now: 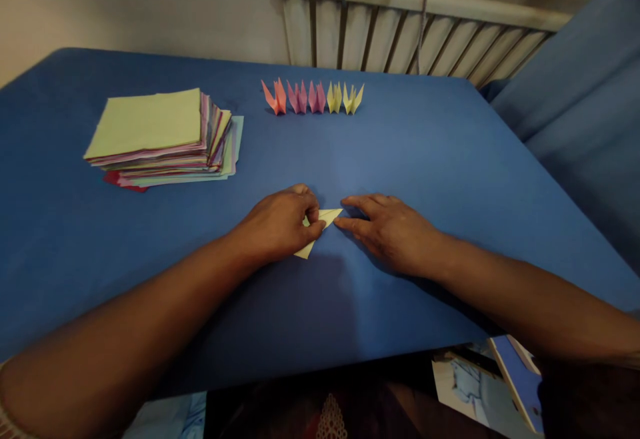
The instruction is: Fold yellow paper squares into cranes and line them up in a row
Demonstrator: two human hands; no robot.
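A small folded piece of pale yellow paper (325, 220) lies on the blue table (425, 159) in front of me. My left hand (280, 222) is curled over its left part, thumb and fingers pinching it against the table. My right hand (387, 229) lies flat beside it, fingers stretched out, with the fingertips touching the paper's right tip.
A thick stack of coloured paper sheets (160, 135) sits at the left. A row of several folded paper pieces (313, 97), orange, pink and yellow, stands at the back. A radiator (400, 32) is behind the table. Papers (490, 385) lie below the front edge.
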